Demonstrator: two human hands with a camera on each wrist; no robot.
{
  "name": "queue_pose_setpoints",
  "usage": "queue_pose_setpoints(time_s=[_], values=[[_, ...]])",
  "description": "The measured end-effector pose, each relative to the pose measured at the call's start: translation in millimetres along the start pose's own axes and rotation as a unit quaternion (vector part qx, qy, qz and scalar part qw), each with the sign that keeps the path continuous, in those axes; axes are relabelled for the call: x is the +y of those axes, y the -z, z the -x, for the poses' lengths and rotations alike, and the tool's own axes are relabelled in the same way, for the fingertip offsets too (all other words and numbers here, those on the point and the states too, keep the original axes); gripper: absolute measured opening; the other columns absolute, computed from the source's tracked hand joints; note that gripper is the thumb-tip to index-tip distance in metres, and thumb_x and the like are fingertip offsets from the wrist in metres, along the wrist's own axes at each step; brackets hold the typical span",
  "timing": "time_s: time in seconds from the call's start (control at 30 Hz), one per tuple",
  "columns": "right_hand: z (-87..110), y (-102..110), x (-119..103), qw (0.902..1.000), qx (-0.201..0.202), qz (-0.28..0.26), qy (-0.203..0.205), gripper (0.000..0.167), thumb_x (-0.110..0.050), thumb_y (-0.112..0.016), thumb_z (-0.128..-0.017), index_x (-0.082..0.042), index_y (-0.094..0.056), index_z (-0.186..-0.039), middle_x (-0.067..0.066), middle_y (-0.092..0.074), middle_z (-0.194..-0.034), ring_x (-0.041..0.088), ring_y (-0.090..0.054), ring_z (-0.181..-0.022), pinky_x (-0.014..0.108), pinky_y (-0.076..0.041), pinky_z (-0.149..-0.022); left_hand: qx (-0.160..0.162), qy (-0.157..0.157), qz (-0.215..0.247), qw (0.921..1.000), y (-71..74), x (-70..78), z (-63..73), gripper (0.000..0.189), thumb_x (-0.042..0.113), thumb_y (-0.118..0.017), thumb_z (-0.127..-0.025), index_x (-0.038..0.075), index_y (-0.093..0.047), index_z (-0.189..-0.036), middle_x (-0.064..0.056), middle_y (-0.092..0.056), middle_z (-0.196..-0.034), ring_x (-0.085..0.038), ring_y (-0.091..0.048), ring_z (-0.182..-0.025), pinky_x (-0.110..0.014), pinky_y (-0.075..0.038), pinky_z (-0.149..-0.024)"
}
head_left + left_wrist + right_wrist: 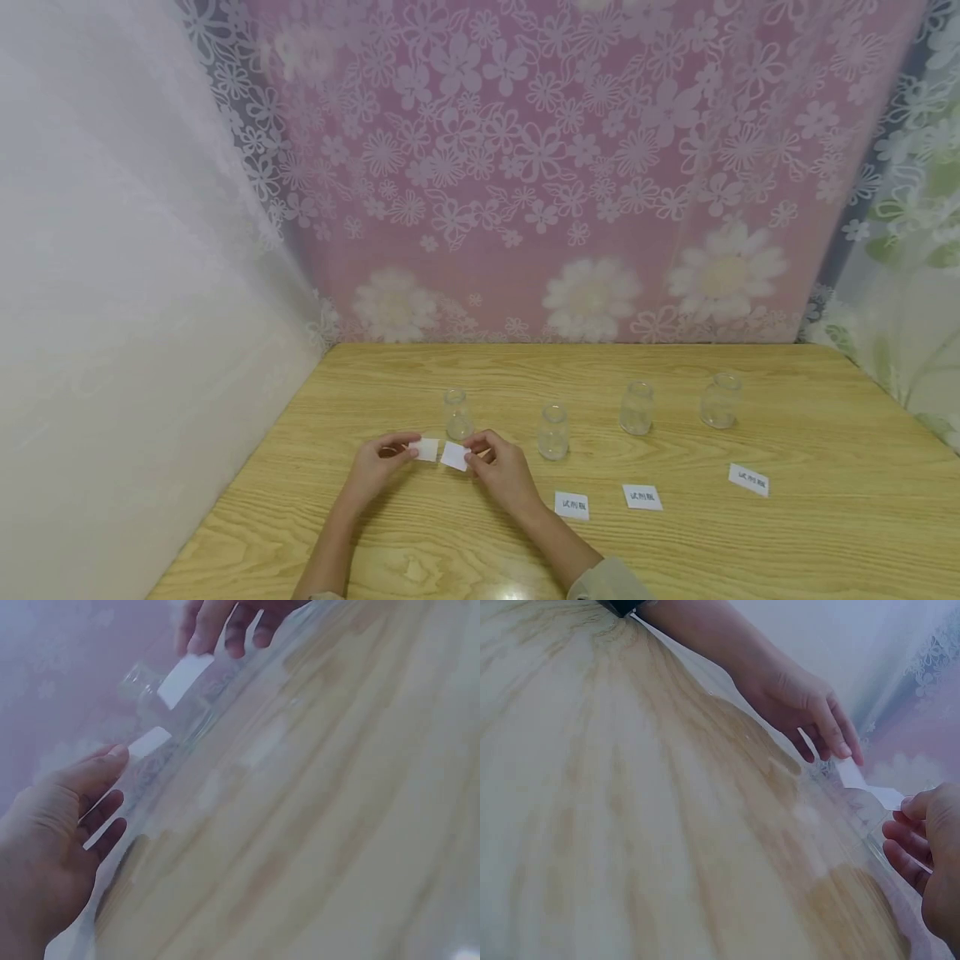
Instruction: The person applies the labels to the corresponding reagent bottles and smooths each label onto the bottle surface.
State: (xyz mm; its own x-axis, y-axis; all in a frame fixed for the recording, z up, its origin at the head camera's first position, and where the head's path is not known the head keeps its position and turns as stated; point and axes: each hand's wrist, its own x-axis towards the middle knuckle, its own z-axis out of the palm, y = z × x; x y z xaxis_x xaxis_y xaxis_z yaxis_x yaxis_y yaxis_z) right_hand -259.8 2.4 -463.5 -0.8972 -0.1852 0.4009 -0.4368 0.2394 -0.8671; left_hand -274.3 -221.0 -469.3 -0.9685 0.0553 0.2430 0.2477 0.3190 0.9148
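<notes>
Between thumb and fingers, my left hand (pixel 377 468) pinches a small off-white paper square (pixel 427 450). My right hand (pixel 504 475) pinches a white paper label (pixel 455 456) by its right edge, just beside the square. Both papers are held up over the table, and no writing shows on their visible faces. In the left wrist view, a narrow gap separates the left slip (pixel 150 742) from the right one (pixel 185 679). Right behind the papers stands a clear glass bottle (pixel 456 408), its base partly covered by the right fingers.
More clear glass bottles stand to the right: one nearby (pixel 553 437), another farther along (pixel 637 408) and one at far right (pixel 721 402). Printed labels lie before them on the wooden table (pixel 450 550): left (pixel 572 505), middle (pixel 642 497) and right (pixel 748 479). A flowered curtain (pixel 525 167) hangs behind.
</notes>
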Motion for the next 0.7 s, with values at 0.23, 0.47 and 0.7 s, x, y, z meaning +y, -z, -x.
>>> queue_pose_setpoints(time_s=[0.23,0.47,0.7], values=[[0.1,0.3,1.5,1.0000,0.001,-0.009,0.003,0.010,-0.001,-0.064,-0.084,-0.002,-0.063,-0.093,0.005,-0.061,-0.081,0.016,-0.058,-0.059,0.020,-0.046,-0.048,0.004,-0.010,-0.044,0.9990,11.1,9.8,7.0,0.016,0.000,-0.069,-0.079,-0.003,-0.068,-0.096,-0.010,-0.062,-0.087,-0.018,-0.053,-0.072,-0.023,-0.044,-0.064],[0.0,0.0,0.6,1.0000,-0.001,0.006,-0.006,0.010,-0.001,-0.064,-0.084,-0.004,-0.063,-0.093,0.003,-0.060,-0.081,0.016,-0.058,-0.058,0.022,-0.046,-0.047,-0.030,-0.036,-0.091,0.9947,15.8,22.9,12.0,0.016,-0.004,-0.068,-0.079,-0.004,-0.068,-0.095,-0.015,-0.062,-0.090,-0.026,-0.053,-0.081,-0.028,-0.044,-0.069],[0.3,0.1,2.5,1.0000,-0.001,0.006,0.007,0.010,-0.002,-0.064,-0.084,-0.003,-0.063,-0.094,0.005,-0.061,-0.082,0.017,-0.058,-0.059,0.020,-0.045,-0.047,-0.013,-0.055,-0.120,0.9912,15.7,-7.3,2.4,0.014,0.006,-0.074,-0.076,0.006,-0.072,-0.090,-0.009,-0.060,-0.100,-0.031,-0.047,-0.099,-0.040,-0.046,-0.076]])
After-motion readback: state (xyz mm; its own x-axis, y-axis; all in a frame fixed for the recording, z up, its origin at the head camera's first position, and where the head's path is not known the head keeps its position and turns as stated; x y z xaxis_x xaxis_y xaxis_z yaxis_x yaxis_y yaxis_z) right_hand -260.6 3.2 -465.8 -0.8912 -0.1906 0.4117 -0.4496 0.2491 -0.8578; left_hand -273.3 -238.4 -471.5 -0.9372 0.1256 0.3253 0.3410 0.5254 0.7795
